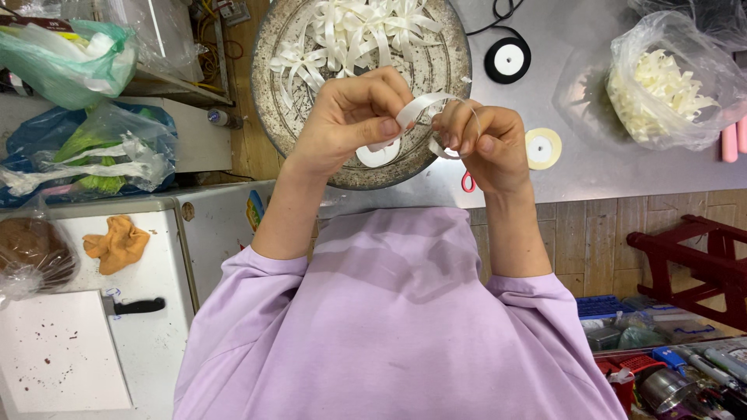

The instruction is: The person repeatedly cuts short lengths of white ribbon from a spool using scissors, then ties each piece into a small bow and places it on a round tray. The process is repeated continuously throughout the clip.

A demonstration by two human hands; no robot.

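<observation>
My left hand [346,120] and my right hand [482,144] are raised together over the near rim of a round metal tray [440,74]. Both pinch one strip of white ribbon [424,105], which loops between thumb and fingers of each hand. The tray holds a heap of finished white ribbon bows [350,35]. A white ribbon roll [379,155] lies on the tray under my left hand. My lilac sleeves fill the lower middle of the view.
On the grey table lie a black-and-white ribbon spool [507,59], a pale yellow tape roll [542,148], red scissor handles [468,183] and a clear bag of white ribbon pieces [669,85]. Plastic bags [70,58] sit left, a red stool [692,260] right.
</observation>
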